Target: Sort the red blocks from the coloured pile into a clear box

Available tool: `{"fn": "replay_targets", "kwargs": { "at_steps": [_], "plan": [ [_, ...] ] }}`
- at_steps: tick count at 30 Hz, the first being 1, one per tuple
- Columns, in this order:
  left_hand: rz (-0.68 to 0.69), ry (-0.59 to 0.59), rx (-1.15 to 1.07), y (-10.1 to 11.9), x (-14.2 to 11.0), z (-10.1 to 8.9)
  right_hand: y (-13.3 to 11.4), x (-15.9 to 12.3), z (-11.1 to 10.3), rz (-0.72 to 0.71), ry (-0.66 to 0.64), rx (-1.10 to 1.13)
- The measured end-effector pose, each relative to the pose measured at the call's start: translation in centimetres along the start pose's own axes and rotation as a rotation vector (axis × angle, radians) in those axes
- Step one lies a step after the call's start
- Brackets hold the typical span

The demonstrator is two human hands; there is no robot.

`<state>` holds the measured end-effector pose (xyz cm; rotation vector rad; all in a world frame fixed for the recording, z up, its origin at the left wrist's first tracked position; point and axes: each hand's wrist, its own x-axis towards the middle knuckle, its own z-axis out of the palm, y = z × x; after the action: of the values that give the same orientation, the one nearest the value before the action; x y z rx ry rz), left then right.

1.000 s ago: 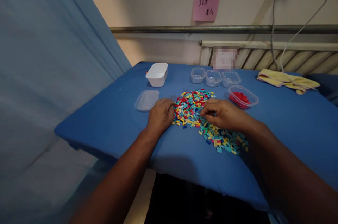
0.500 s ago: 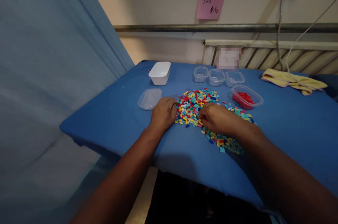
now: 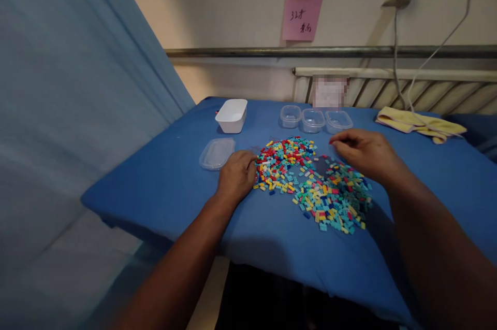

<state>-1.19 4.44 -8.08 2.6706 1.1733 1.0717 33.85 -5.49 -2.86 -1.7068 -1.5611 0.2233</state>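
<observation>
both forearms are bare and reach in from the near side, the left arm slanting far and right, the right arm far and left. the left hand lies low, back up, fingers bent, their tips hidden, thumb on its right side. the right hand is raised, a little farther off, well apart from the left. its wrist is bent leftward; thumb and forefinger pinch together, tips pointing left.

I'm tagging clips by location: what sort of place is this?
Probably a plain indoor room serving as a makeshift workspace: a radiator, a blue hanging cloth at left, and a blue-covered table spread with small colored bricks.
</observation>
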Motion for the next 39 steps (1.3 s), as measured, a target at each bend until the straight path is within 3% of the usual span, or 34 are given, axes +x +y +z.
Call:
{"fn": "replay_targets", "kwargs": {
  "at_steps": [2, 5, 9, 11, 13, 16, 23, 29, 34, 37, 39],
  "plan": [
    [0.007, 0.000, -0.006, 0.0, 0.0, -0.1, 2.0, 0.2, -1.2, -0.017, 0.126, -0.183],
    [0.024, 0.006, 0.005, -0.1, 0.0, -0.1, 3.8, 0.1, -1.6, -0.054, 0.118, -0.375],
    [0.054, 0.035, 0.010, -0.2, 0.1, -0.1, 2.5, -0.1, 0.4, -0.175, 0.105, -0.344],
    [0.056, 0.037, 0.004, -0.2, 0.1, -0.1, 0.8, -0.1, 2.3, -0.265, -0.006, -0.244],
    [0.057, 0.031, 0.003, -0.2, 0.1, -0.1, -0.7, 0.0, 4.4, -0.344, -0.199, -0.177],
    [0.066, 0.038, 0.014, -0.3, 0.1, -0.1, -2.0, 0.3, 6.5, -0.360, -0.363, -0.211],
    [0.027, 0.019, 0.011, -0.3, 0.0, -0.2, -1.7, 0.2, 6.4, -0.302, -0.414, -0.319],
    [0.030, 0.078, -0.017, 0.1, -0.2, -0.6, -1.6, 0.1, 6.7, -0.337, -0.396, -0.322],
    [-0.025, 0.069, -0.069, 2.6, -2.2, -3.5, -1.4, -0.1, 7.0, -0.273, -0.371, -0.329],
    [-0.046, 0.022, -0.052, 5.4, -5.9, -6.9, -0.7, -0.4, 6.9, -0.276, -0.337, -0.253],
    [-0.028, -0.015, -0.064, 7.2, -9.7, -9.2, -0.3, -0.5, 6.7, -0.280, -0.290, -0.159]
  ]
}}
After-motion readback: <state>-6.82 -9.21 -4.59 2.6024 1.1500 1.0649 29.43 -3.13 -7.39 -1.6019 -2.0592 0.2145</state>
